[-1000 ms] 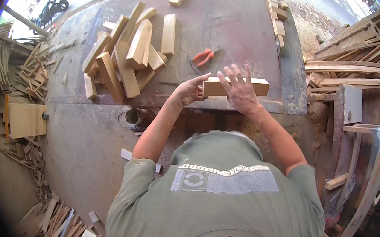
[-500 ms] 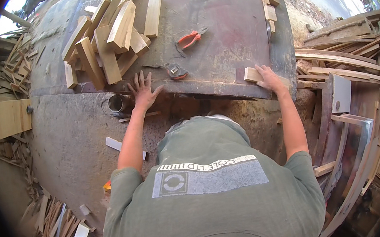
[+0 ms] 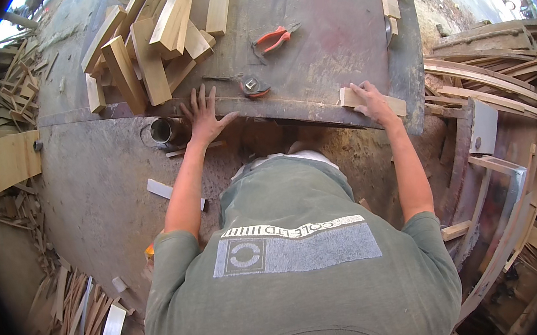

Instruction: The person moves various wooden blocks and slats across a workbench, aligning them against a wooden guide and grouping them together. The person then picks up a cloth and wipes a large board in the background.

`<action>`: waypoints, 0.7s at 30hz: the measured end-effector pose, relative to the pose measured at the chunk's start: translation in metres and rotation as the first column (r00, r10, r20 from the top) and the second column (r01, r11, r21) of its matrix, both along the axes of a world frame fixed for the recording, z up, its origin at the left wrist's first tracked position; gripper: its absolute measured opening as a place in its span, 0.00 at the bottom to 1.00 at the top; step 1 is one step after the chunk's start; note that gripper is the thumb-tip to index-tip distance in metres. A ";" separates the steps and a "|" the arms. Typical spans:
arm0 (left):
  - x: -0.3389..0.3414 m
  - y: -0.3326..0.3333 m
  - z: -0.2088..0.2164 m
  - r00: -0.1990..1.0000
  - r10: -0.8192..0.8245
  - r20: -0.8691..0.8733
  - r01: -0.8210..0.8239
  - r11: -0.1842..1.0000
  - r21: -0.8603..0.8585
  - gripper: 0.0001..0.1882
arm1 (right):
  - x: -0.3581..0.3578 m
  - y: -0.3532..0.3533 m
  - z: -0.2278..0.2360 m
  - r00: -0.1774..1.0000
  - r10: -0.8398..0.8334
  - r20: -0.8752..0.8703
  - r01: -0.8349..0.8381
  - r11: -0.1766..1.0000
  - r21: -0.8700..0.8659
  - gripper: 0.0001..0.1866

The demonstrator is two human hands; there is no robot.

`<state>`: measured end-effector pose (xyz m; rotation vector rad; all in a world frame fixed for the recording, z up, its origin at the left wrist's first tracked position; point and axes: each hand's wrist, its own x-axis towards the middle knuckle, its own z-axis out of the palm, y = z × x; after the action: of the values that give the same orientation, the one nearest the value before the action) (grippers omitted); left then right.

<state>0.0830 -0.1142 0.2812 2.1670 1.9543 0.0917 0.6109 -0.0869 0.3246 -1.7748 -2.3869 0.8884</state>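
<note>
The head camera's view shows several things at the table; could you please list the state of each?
Left hand: fingers spread, at the near edge of the table
Right hand: laid over the wooden block
Wooden block: lying along the table's near edge
Red-handled pliers: lying flat on the table
Tape measure: lying on the table
Wooden pieces: heaped loosely at odd angles
Mug-like metal container: open-topped, contents unclear
</note>
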 end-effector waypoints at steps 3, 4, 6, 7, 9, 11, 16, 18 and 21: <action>0.001 0.000 0.004 0.999 -0.013 0.037 0.011 0.999 0.044 0.58 | -0.008 -0.010 -0.010 0.999 -0.023 0.034 0.022 0.999 0.028 0.46; 0.002 -0.001 0.005 0.999 -0.015 0.050 0.012 0.998 0.057 0.58 | -0.013 -0.014 -0.013 0.998 -0.028 0.049 0.026 0.998 0.050 0.50; 0.001 -0.005 0.003 0.999 0.001 0.052 -0.006 0.995 0.096 0.59 | -0.042 -0.036 -0.019 0.989 -0.040 0.139 -0.007 0.947 0.322 0.60; 0.001 -0.008 -0.002 0.999 0.017 0.042 -0.022 0.992 0.122 0.60 | -0.054 -0.044 -0.022 0.981 -0.057 0.184 -0.032 0.893 0.448 0.65; 0.003 -0.011 -0.012 0.998 0.042 0.036 -0.048 0.983 0.179 0.62 | -0.058 -0.053 -0.044 0.979 -0.116 0.169 0.017 0.866 0.500 0.73; 0.004 -0.013 -0.023 0.998 0.053 0.041 -0.061 0.969 0.239 0.64 | -0.054 -0.054 -0.063 0.967 -0.157 0.199 0.023 0.836 0.548 0.75; 0.003 0.004 -0.036 0.997 0.047 0.057 -0.060 0.965 0.255 0.66 | -0.046 -0.034 -0.075 0.973 -0.125 0.193 -0.022 0.784 0.620 0.75; 0.007 0.025 -0.034 0.995 0.065 0.082 -0.081 0.973 0.215 0.66 | -0.044 -0.013 -0.075 0.973 -0.133 0.189 -0.015 0.782 0.623 0.75; 0.015 0.076 -0.035 0.996 0.062 0.071 -0.077 0.972 0.220 0.64 | -0.036 0.036 -0.072 0.971 -0.139 0.194 -0.017 0.770 0.638 0.75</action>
<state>0.0984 -0.0383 0.2458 2.1970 2.0711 0.4053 0.5746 -0.0513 0.2523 -1.7003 -2.3170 -0.1710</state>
